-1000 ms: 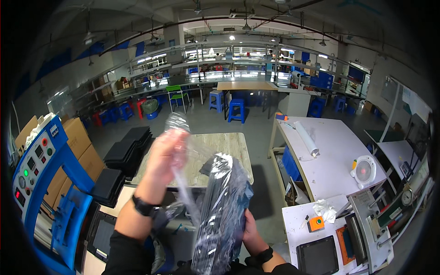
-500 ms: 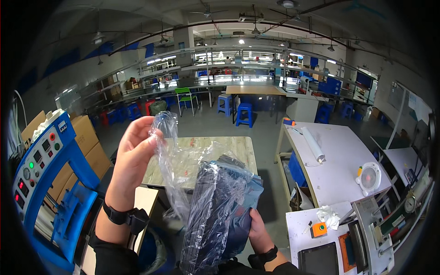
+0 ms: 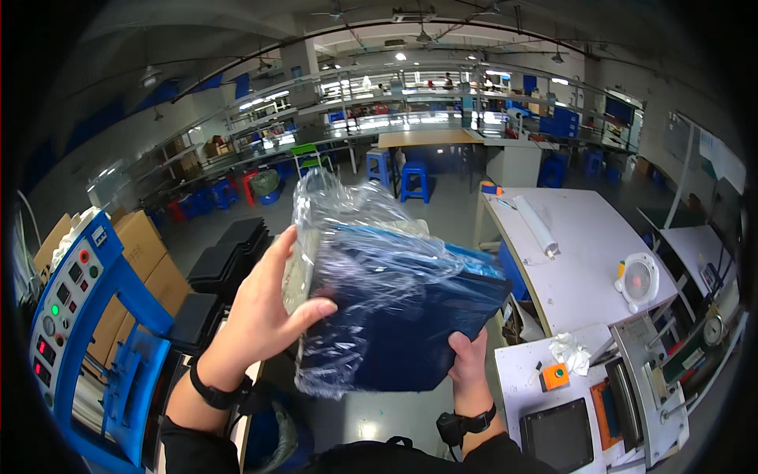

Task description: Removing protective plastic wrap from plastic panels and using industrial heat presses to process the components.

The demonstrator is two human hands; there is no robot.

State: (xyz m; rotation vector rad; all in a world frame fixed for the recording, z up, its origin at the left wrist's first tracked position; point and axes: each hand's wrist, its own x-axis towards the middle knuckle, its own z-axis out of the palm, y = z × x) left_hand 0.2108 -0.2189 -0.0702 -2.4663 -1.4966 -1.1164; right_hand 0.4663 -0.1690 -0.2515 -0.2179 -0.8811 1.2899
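Note:
I hold a folded dark blue item [image 3: 410, 316] up in front of me, wrapped in a clear crinkled plastic bag [image 3: 347, 221]. My left hand [image 3: 264, 312] lies flat against the left side of the bag, fingers spread over the plastic. My right hand [image 3: 468, 363] grips the lower right corner of the dark item from beneath. The bag's loose open end sticks up above the item. Both wrists carry black bands.
A blue machine with buttons [image 3: 75, 316] and cardboard boxes [image 3: 138, 261] stand at the left, with black trays [image 3: 229, 253] stacked behind. A white table [image 3: 568, 261] with a paper roll and a small round fan is at the right. Blue stools and workbenches fill the background.
The wrapped item has tipped from upright to nearly flat and come closer. My left hand has dropped from holding the bag's top to pressing on its left side.

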